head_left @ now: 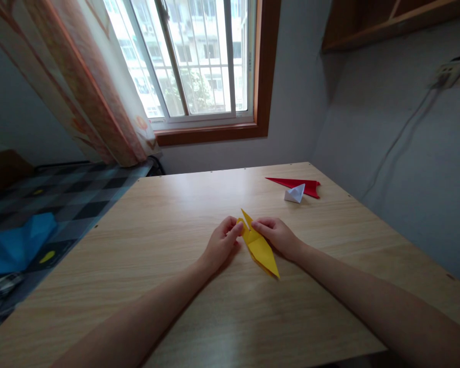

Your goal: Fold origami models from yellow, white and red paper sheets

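Your bare forearms [153,309] span the smooth, pale wood-grain table [168,220]. Left hand [223,239] and right hand [279,236] pinch, thumbs closed, the split end of the creased yellow folded-paper diamond [261,249], mid-table. Long axis slants; unsplit tip points toward you, rightward. Wide wood leftward; red folded-paper dart [312,189], white folded-paper boat [294,194] near right edge.

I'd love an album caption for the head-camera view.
Left hand and right hand hold yellow folded paper at a table, white folded paper and red folded paper beyond.
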Demonstrator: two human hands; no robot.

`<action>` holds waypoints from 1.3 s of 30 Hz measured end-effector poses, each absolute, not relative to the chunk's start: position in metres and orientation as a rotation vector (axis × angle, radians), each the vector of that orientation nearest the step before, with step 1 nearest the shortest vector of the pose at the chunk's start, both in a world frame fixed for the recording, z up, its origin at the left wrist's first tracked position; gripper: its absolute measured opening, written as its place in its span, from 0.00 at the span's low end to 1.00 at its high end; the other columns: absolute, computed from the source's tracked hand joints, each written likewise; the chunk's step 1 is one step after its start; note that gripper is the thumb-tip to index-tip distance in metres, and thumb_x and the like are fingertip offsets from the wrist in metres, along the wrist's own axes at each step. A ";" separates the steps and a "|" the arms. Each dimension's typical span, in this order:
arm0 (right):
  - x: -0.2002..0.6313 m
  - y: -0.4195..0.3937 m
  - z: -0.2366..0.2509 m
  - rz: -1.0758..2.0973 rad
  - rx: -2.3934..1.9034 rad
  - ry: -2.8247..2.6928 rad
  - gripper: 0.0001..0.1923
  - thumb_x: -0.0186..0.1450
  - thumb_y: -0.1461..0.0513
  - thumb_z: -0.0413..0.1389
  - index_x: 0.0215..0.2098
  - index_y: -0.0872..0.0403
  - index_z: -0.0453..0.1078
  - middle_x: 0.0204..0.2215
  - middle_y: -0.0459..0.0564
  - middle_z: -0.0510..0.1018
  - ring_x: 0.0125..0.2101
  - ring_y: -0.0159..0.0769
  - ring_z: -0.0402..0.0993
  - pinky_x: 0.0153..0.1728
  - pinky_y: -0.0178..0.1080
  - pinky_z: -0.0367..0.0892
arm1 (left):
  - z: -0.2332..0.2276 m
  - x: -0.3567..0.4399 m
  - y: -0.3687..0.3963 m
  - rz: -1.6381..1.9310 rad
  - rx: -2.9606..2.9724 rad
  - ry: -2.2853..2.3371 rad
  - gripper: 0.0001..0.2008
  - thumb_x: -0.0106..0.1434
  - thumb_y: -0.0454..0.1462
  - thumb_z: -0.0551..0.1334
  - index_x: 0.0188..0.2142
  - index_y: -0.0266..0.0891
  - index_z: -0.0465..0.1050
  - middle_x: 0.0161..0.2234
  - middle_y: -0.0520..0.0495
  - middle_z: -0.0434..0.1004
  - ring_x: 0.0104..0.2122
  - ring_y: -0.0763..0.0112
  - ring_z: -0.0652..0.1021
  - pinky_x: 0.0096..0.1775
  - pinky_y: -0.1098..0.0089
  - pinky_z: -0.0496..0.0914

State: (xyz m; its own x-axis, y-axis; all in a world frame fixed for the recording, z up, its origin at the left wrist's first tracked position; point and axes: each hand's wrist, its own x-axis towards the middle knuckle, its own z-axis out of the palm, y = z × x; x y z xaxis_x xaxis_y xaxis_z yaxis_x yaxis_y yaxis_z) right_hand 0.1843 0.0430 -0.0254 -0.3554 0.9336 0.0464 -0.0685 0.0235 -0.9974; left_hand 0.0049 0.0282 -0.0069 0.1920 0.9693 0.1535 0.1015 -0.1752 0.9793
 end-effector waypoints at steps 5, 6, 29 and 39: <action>0.182 0.043 -0.023 1.445 -0.917 -1.416 0.21 0.59 0.46 0.59 0.28 0.57 0.74 0.24 0.45 0.72 0.26 0.31 0.64 0.26 0.34 0.57 | -0.010 0.003 0.031 1.058 1.636 1.083 0.15 0.59 0.48 0.62 0.28 0.38 0.69 0.26 0.51 0.69 0.28 0.70 0.69 0.31 0.71 0.65; 0.183 0.044 -0.023 1.457 -0.908 -1.432 0.21 0.60 0.46 0.59 0.28 0.57 0.74 0.25 0.45 0.73 0.26 0.32 0.64 0.27 0.34 0.58 | -0.010 0.002 0.031 1.068 1.632 1.086 0.15 0.60 0.48 0.62 0.28 0.38 0.69 0.27 0.51 0.70 0.29 0.70 0.69 0.31 0.71 0.65; 0.189 0.048 -0.024 1.611 -0.857 -1.470 0.17 0.58 0.50 0.63 0.31 0.57 0.73 0.27 0.45 0.74 0.28 0.31 0.67 0.31 0.34 0.60 | -0.016 0.003 0.034 1.228 1.435 1.102 0.19 0.58 0.52 0.62 0.28 0.38 0.66 0.26 0.53 0.69 0.27 0.72 0.69 0.29 0.72 0.65; 0.184 0.043 -0.026 1.579 -0.855 -1.359 0.18 0.56 0.50 0.64 0.28 0.56 0.70 0.25 0.44 0.73 0.25 0.30 0.66 0.28 0.33 0.59 | -0.012 0.000 0.031 1.101 1.605 1.129 0.18 0.58 0.51 0.63 0.26 0.38 0.69 0.26 0.50 0.71 0.28 0.69 0.70 0.31 0.70 0.65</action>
